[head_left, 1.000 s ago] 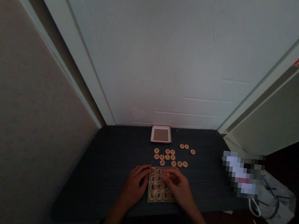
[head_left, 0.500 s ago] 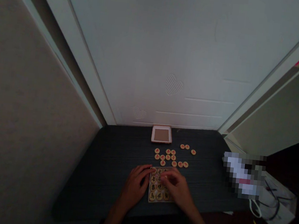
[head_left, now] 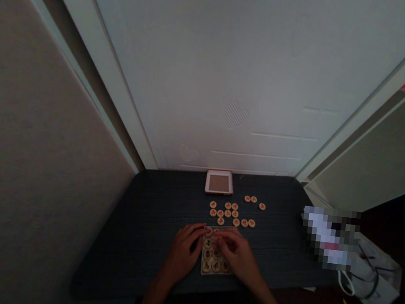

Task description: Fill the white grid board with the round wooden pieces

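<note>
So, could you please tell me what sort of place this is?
Probably a room in a home: a dark table stands by a white panel with heart patterns, and round red-marked game pieces lie on the table.

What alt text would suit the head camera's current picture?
A person's left hand is at the left edge of a tray holding black-marked round pieces, the right hand over it, on a dark table. Beyond lie loose red-marked pieces and a shallow box or lid.
</note>
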The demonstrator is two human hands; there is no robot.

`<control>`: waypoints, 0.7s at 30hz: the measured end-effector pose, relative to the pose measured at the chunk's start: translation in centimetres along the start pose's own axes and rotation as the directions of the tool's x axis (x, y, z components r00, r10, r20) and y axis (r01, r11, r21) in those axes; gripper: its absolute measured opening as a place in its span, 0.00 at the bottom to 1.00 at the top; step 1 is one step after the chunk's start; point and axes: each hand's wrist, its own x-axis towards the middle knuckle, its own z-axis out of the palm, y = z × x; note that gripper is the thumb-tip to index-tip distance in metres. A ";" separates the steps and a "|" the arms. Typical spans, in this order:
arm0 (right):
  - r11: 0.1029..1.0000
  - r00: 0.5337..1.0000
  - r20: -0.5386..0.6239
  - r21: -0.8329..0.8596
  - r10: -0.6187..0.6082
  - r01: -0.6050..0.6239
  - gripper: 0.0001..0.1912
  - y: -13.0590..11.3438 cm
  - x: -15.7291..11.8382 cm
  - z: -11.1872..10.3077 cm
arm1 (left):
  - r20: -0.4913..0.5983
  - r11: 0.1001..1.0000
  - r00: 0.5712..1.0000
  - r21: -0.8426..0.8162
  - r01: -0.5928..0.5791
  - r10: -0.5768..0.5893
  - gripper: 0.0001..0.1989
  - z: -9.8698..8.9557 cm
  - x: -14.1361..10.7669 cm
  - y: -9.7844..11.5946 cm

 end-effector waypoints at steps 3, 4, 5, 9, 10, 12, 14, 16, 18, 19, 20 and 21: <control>1.000 1.000 -0.008 -0.023 0.001 -0.001 0.10 0.1 0.1 0.2 | -0.008 1.000 1.000 -0.007 0.000 0.000 0.15 0.0 0.0 0.0; 1.000 1.000 -0.010 -0.018 0.007 -0.007 0.10 0.2 0.1 0.3 | -0.013 1.000 1.000 -0.011 0.000 0.000 0.15 0.0 0.0 0.0; 1.000 1.000 -0.015 -0.010 0.017 -0.017 0.10 0.3 0.1 0.4 | -0.018 1.000 1.000 -0.012 0.000 0.000 0.14 0.0 0.0 0.0; 0.997 0.996 -0.032 0.011 0.081 -0.081 0.09 0.6 0.2 1.0 | -0.024 1.000 1.000 -0.006 0.000 -0.001 0.15 0.0 0.0 0.0; 0.996 0.995 -0.034 0.011 0.092 -0.092 0.08 0.6 0.2 1.1 | -0.022 1.000 1.000 -0.004 0.000 0.000 0.15 0.0 0.0 0.0; 0.995 0.994 -0.046 0.000 0.100 -0.100 0.08 0.4 0.3 1.3 | -0.020 1.000 1.000 -0.003 0.001 -0.001 0.14 0.1 0.0 0.0; 0.995 0.993 -0.065 -0.023 0.099 -0.101 0.08 0.2 0.3 1.4 | -0.016 1.000 1.000 -0.010 0.001 -0.001 0.14 0.2 0.0 -0.1; 0.994 0.992 -0.078 -0.047 0.098 -0.102 0.07 0.0 0.4 1.5 | -0.016 1.000 1.000 -0.022 0.002 -0.002 0.14 0.2 0.0 -0.2; 0.993 0.993 -0.077 -0.066 0.094 -0.099 0.07 0.0 0.4 1.6 | -0.016 1.000 1.000 -0.031 0.002 -0.002 0.14 0.2 0.0 -0.2; 0.993 0.993 -0.075 -0.077 0.088 -0.093 0.07 -0.1 0.4 1.7 | -0.016 0.999 1.000 -0.034 0.002 -0.003 0.14 0.2 -0.1 -0.2; 0.992 0.994 -0.074 -0.089 0.079 -0.086 0.06 -0.1 0.5 1.7 | -0.017 0.999 1.000 -0.035 0.003 -0.003 0.14 0.1 -0.1 -0.2; 0.992 0.995 -0.074 -0.102 0.071 -0.079 0.06 -0.1 0.5 1.8 | -0.017 0.999 1.000 -0.036 0.001 -0.002 0.14 0.1 -0.1 -0.1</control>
